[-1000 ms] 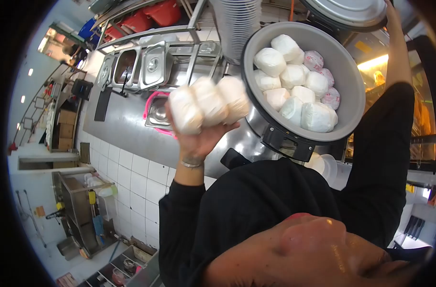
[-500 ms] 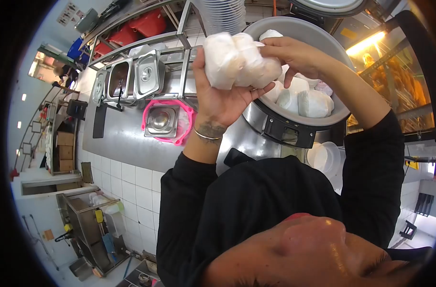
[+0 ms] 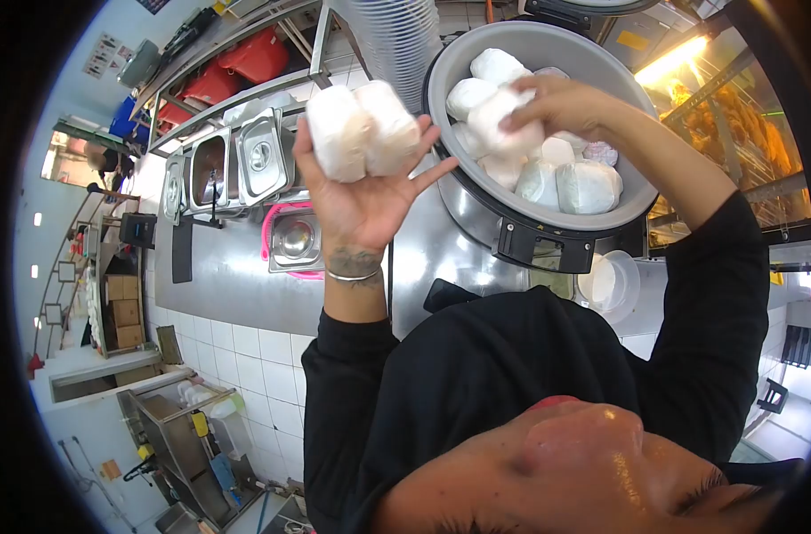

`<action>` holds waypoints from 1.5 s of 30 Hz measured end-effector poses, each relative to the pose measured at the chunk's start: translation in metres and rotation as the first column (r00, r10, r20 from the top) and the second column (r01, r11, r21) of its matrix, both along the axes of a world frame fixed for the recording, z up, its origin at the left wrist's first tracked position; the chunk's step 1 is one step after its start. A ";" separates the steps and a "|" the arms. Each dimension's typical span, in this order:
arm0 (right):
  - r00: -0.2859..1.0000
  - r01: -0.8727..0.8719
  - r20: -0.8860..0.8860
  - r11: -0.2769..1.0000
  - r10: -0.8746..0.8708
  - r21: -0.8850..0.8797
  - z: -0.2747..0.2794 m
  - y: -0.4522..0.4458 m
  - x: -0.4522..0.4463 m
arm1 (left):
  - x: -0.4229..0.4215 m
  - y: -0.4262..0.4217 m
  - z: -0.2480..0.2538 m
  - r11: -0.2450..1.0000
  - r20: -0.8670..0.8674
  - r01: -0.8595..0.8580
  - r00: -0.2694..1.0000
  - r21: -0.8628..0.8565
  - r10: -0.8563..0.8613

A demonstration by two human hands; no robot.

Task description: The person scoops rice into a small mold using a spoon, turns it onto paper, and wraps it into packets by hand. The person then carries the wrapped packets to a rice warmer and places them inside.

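Observation:
Two white paper-wrapped packets (image 3: 361, 132) rest side by side on the upturned palm of my left hand (image 3: 365, 205), its thumb against one side and its fingers on the other. My right hand (image 3: 561, 109) reaches over a large round rice cooker (image 3: 436, 98) with a grey inner pot. Its fingers grip another wrapped packet (image 3: 501, 129), a little blurred, above the heap in the pot. Several more wrapped packets (image 3: 589, 187) lie inside, some partly hidden under my right hand. What the wrapping holds cannot be seen.
A tall stack of clear plastic cups (image 3: 392, 53) stands behind my left hand. Steel pans with lids (image 3: 261, 158) and a pink basket (image 3: 267, 233) are to the left on the steel counter (image 3: 245, 285). White tubs (image 3: 605, 283) sit below the cooker. A lit glass cabinet (image 3: 734, 125) is at right.
My left hand has moved left and away from the cooker with two packets. My right hand has drawn apart from it, holding one packet over the pot.

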State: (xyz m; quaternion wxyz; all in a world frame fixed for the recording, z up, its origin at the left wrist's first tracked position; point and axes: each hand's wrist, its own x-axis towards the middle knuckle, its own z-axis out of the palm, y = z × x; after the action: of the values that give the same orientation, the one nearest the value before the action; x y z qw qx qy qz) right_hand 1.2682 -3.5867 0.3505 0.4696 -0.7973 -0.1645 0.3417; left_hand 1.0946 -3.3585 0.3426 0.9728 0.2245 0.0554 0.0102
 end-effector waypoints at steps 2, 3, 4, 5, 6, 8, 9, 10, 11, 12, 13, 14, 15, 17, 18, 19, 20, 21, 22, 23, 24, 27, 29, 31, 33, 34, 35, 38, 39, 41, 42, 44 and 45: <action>0.979 -0.198 0.007 0.960 0.203 -0.196 -0.018 0.008 -0.007 | -0.003 0.008 -0.005 1.000 0.036 -0.011 0.999 -0.028 0.011; 0.945 -0.315 0.014 0.922 0.327 -0.226 -0.038 0.010 -0.003 | -0.006 0.011 -0.008 0.999 0.052 -0.020 0.998 -0.044 0.022; 0.902 -0.413 0.010 0.872 0.431 -0.264 -0.026 0.013 -0.005 | -0.008 0.014 -0.012 0.999 0.067 -0.013 0.998 -0.043 0.016; 0.862 -0.450 0.054 0.812 0.503 -0.371 -0.016 0.015 -0.007 | -0.010 0.015 -0.014 0.999 0.054 -0.019 0.998 -0.045 0.021; 0.812 -0.474 0.091 0.741 0.577 -0.476 -0.008 0.018 -0.009 | -0.011 0.017 -0.015 0.999 0.043 -0.026 0.999 -0.047 0.028; 0.726 -0.452 0.175 0.653 0.666 -0.607 -0.012 0.020 -0.014 | -0.014 0.019 -0.017 0.998 0.025 -0.033 0.999 -0.054 0.034; 0.694 -0.418 0.234 0.646 0.681 -0.638 -0.024 0.017 -0.017 | -0.015 0.020 -0.018 0.998 0.021 -0.032 0.999 -0.061 0.034; 0.659 -0.380 0.291 0.640 0.694 -0.668 -0.029 0.016 -0.021 | -0.016 0.019 -0.020 0.997 0.020 -0.030 0.999 -0.069 0.031; 0.620 -0.361 0.324 0.627 0.714 -0.690 -0.029 0.015 -0.023 | -0.015 0.018 -0.021 0.997 0.007 -0.040 0.999 -0.068 0.041; 0.579 -0.341 0.355 0.614 0.734 -0.712 -0.027 0.015 -0.026 | -0.014 0.017 -0.021 0.996 -0.006 -0.051 0.999 -0.067 0.050; 0.535 -0.318 0.385 0.602 0.752 -0.733 -0.024 0.016 -0.029 | -0.013 0.015 -0.022 0.996 -0.018 -0.060 0.998 -0.066 0.059; 0.570 -0.340 0.331 0.583 0.752 -0.738 -0.019 0.021 -0.021 | -0.012 0.013 -0.022 0.997 -0.013 -0.051 0.999 -0.058 0.050; 0.604 -0.362 0.278 0.568 0.747 -0.739 -0.010 0.029 -0.005 | -0.009 0.012 -0.022 0.998 -0.009 -0.038 0.999 -0.047 0.038; 0.780 -0.428 0.247 0.779 0.575 -0.459 0.017 0.036 -0.001 | -0.003 0.004 -0.017 0.996 -0.018 -0.081 0.997 0.023 0.081; 0.895 -0.381 0.196 0.915 0.401 -0.131 0.032 0.036 -0.007 | 0.001 -0.006 -0.010 0.987 -0.026 -0.139 0.990 0.081 0.141; 0.937 -0.345 0.094 0.933 0.336 0.102 0.039 0.037 -0.016 | 0.006 -0.015 -0.003 0.971 -0.033 -0.193 0.979 0.140 0.199; 0.957 -0.265 -0.024 0.907 0.289 0.328 0.045 0.037 -0.029 | 0.009 -0.023 0.003 0.969 0.023 -0.172 0.985 0.178 0.171; 0.953 -0.152 -0.148 0.837 0.266 0.526 0.047 0.038 -0.039 | 0.016 -0.033 0.005 0.930 0.085 -0.213 0.977 0.301 0.196; 0.978 -0.170 -0.027 0.858 0.209 0.485 0.048 0.039 -0.049 | 0.025 -0.043 0.008 0.873 0.151 -0.258 0.965 0.414 0.213; 0.984 -0.179 0.097 0.879 0.152 0.442 0.049 0.040 -0.058 | 0.032 -0.050 0.009 0.800 0.219 -0.304 0.951 0.518 0.219; 0.971 -0.180 0.220 0.900 0.096 0.397 0.050 0.039 -0.063 | 0.036 -0.053 0.009 0.748 0.239 -0.268 0.959 0.607 0.150; 0.957 -0.175 0.265 0.960 0.114 0.217 0.066 0.023 -0.060 | 0.059 -0.064 -0.004 0.739 0.257 -0.221 0.964 0.637 0.067; 0.988 -0.090 0.143 0.958 0.053 0.271 0.065 0.011 -0.048 | 0.065 -0.060 0.006 0.718 0.207 -0.060 0.971 0.693 -0.119; 1.000 -0.024 0.008 0.957 0.022 0.290 0.054 -0.005 -0.028 | 0.065 -0.061 0.007 0.676 0.136 -0.008 0.981 0.737 -0.137; 0.999 0.042 -0.004 0.968 -0.042 0.247 0.042 -0.020 -0.013 | 0.060 -0.067 -0.010 0.629 0.063 -0.057 0.998 0.775 0.013; 0.998 0.045 0.035 0.981 -0.053 0.189 0.039 -0.027 -0.007 | 0.056 -0.059 -0.021 0.585 0.192 -0.203 0.978 0.785 0.082; 0.995 0.051 0.073 0.990 -0.061 0.130 0.035 -0.034 0.001 | 0.052 -0.052 -0.025 0.525 0.317 -0.345 0.937 0.778 0.146; 1.000 0.021 -0.009 0.999 -0.021 -0.027 0.006 -0.043 0.023 | 0.034 -0.040 -0.017 0.693 0.196 -0.414 0.906 0.591 0.374; 1.000 0.002 -0.022 0.997 -0.004 -0.077 -0.008 -0.043 0.027 | 0.029 -0.036 -0.018 0.717 0.186 -0.412 0.908 0.562 0.376; 0.983 -0.083 -0.171 0.988 0.060 -0.131 -0.028 -0.033 0.027 | 0.023 -0.029 -0.021 0.760 0.172 -0.413 0.909 0.502 0.381; 0.976 -0.128 -0.196 0.982 0.099 -0.142 -0.028 -0.025 0.022 | 0.023 -0.026 -0.025 0.761 0.170 -0.413 0.909 0.500 0.381; 0.980 -0.192 -0.104 0.946 0.170 -0.261 -0.031 -0.022 0.021 | 0.019 -0.019 -0.032 0.755 0.152 -0.409 0.908 0.513 0.389; 0.977 -0.194 0.015 0.909 0.215 -0.369 -0.037 -0.026 0.028 | 0.018 -0.015 -0.035 0.752 0.146 -0.408 0.908 0.517 0.393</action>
State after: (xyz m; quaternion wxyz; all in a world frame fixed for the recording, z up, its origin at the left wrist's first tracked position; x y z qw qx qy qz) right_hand 1.2967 -3.6124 0.3131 0.2701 -0.8581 -0.1935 0.3915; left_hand 1.1126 -3.3736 0.3072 0.8464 0.4699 0.0835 0.2363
